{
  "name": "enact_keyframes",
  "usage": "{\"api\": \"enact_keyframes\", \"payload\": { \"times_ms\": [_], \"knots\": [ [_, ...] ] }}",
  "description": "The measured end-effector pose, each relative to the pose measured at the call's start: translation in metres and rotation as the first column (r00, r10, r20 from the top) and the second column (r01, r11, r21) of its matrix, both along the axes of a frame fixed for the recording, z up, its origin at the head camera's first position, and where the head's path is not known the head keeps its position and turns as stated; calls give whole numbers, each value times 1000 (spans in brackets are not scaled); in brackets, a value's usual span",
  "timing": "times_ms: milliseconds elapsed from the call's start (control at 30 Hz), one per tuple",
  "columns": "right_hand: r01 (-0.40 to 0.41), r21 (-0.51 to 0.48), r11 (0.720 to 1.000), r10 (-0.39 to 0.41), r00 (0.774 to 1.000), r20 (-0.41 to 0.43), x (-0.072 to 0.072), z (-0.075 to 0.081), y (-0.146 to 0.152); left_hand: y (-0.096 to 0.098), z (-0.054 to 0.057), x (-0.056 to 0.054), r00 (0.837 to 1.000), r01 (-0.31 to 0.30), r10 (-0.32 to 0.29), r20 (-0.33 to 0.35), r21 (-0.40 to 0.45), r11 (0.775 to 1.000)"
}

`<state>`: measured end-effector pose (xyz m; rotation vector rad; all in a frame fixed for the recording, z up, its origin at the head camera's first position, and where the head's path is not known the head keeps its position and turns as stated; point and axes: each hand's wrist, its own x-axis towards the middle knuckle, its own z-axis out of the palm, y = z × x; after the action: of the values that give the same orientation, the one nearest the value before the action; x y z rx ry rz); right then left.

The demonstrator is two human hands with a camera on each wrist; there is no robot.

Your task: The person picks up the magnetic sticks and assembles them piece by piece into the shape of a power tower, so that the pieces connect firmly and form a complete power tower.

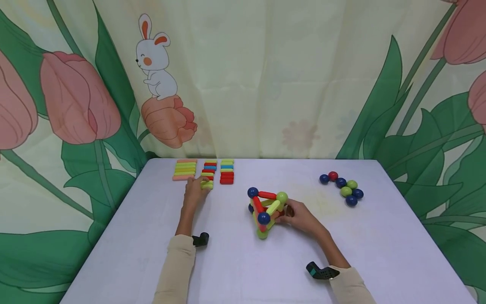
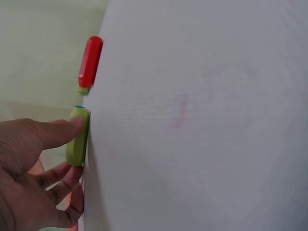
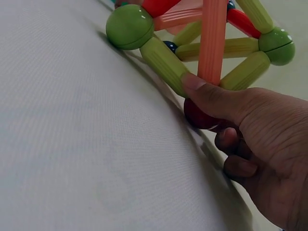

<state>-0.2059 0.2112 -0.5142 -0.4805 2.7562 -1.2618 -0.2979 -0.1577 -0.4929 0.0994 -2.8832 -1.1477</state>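
My right hand grips the near right side of a ball-and-stick structure built from colored magnetic rods and balls. In the right wrist view, the thumb presses where rods meet a dark red ball, and the other fingers curl beneath. Green balls and a salmon rod belong to the same structure. At the middle row of rods, my left hand has its thumb and fingers at the ends of a light green rod, pinching it. A red rod lies beyond it.
Left of the middle row lies a group of long rods; right of it, another row of short rods. Several loose blue, green and red balls rest at the table's right. A printed curtain hangs behind the white table.
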Motion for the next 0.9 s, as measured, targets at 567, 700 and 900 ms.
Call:
{"api": "enact_keyframes", "payload": {
  "times_ms": [567,700,900],
  "knots": [
    [57,16,998,-58,998,37,-1,4,-4,2,5,8,999,-12,8,-34,-90,996],
    [48,31,998,-48,999,21,3,6,-4,21,20,14,991,96,-91,-96,54,994],
    [55,31,998,-56,998,17,7,5,-4,61,43,25,942,335,-296,-160,365,869]
  ]
}}
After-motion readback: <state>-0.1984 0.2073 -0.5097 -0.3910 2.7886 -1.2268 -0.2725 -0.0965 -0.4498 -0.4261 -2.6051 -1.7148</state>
